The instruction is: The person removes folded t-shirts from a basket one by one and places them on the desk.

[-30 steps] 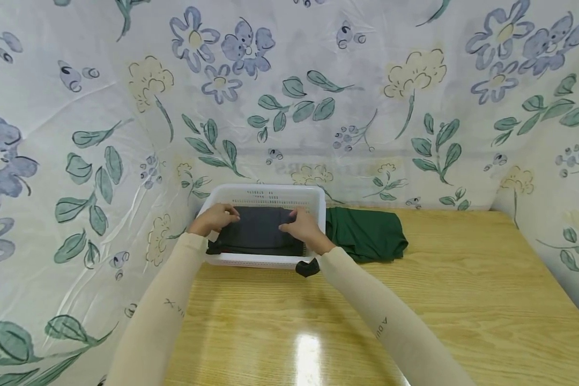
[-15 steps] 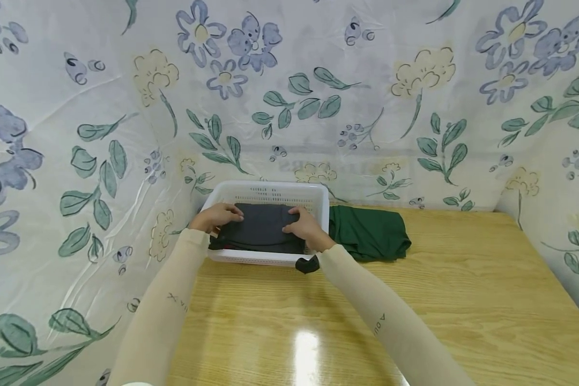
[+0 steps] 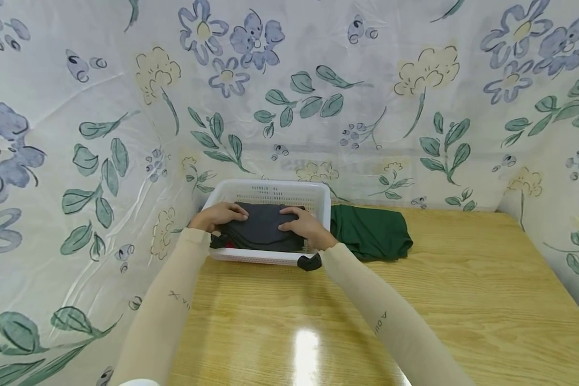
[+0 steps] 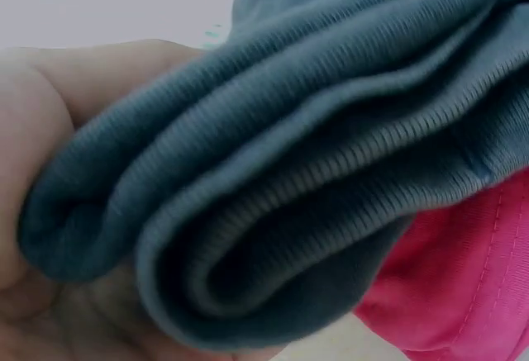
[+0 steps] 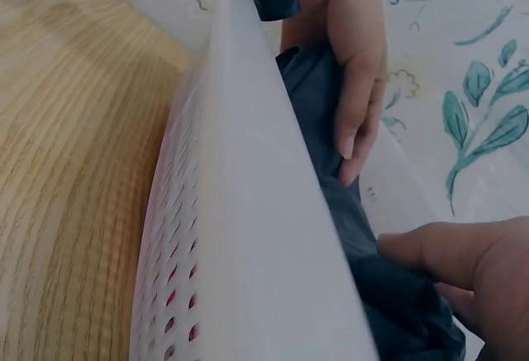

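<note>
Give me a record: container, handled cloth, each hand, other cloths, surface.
Container: white perforated plastic basket
Handled cloth: dark grey folded cloth, in the basket
Left hand: grips the cloth's left end
Right hand: touches its right end; grip unclear
Other cloths: pinkish-red cloth in basket, partly covered; green folded cloth right of basket
Surface: light wooden table

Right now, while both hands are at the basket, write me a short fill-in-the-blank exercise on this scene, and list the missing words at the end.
1. In the head view, the dark gray cloth lies in a ____ basket.
2. In that view, the green cloth lies on the table to the ____ of the basket.
3. The right hand is nearer the green cloth than the ____ hand is.

Missing words: white; right; left.
</note>
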A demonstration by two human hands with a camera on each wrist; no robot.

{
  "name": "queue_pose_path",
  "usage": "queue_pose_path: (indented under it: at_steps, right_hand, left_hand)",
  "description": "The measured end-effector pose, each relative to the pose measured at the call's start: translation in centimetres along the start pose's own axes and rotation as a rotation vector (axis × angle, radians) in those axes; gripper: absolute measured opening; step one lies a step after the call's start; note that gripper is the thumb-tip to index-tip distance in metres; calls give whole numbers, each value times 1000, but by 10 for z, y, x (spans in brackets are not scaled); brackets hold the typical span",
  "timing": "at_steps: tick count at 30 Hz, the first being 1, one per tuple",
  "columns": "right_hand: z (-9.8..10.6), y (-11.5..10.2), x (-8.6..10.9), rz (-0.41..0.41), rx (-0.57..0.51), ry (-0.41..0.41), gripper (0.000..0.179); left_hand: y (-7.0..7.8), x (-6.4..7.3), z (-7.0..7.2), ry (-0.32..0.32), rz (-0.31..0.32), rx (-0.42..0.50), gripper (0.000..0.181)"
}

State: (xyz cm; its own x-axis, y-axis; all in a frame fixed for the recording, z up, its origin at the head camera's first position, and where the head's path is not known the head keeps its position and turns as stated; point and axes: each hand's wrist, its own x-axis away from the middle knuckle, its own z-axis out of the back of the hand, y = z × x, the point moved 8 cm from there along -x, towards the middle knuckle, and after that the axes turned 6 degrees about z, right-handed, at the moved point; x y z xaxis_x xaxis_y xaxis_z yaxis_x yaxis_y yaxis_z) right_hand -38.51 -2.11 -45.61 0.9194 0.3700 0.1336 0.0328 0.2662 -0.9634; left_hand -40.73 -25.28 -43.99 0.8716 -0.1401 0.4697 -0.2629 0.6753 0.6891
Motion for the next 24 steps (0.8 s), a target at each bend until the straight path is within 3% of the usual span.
queue_pose_path:
  at_steps: [4,11,16,24]
  right_hand:
    - [-2,0,0,2,-29,-27,49]
    - [2,-4,0,52,-42,23,50]
    - [4,-9,1,84,-60,35,49]
    - [11,-15,0,123,-73,7,49]
  left_hand:
    - [1,0,0,-21,-11,20,38]
    - [2,2,4,-5,-27,54,44]
    - [3,6,10,16,-49,104,46]
    - [2,13,15,-12,-63,203,51]
